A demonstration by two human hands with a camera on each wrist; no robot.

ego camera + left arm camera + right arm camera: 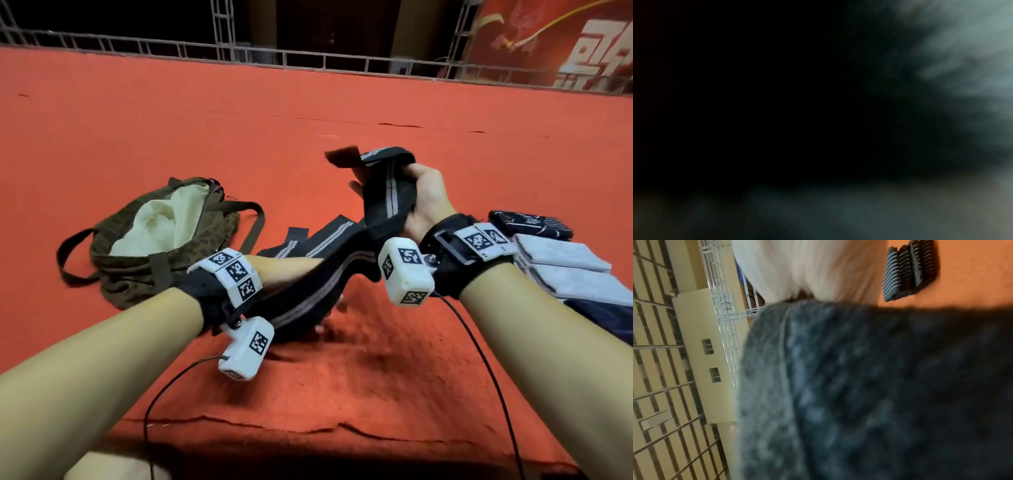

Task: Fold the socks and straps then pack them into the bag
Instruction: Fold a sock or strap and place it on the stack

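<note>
1. I am holding a black strap (387, 205) up in my right hand (428, 202), fingers curled round its upper fold, above the middle of the red bench (239, 113).
2. The strap is running down and left to my left hand (274, 270), which is lying mostly under it. I cannot tell whether those fingers are gripping it; the left wrist view is dark and blurred and is giving me nothing.
3. More strap lengths (318, 240) are lying flat on the bench just beyond my hands, not yet folded as far as I can see.
4. Folded socks are sitting at the right: a dark patterned pair (531, 222) farther off, and pale ones (561, 260) nearer, partly behind my right wrist. The right wrist view is showing a striped folded sock (910, 269) on the bench.
5. The bag (154, 240) is lying open at the left, pale lining showing, and I am seeing nothing packed in it.
6. My judgement: sock folding is looking largely done, strap folding is under way, and all packing is remaining.
</note>
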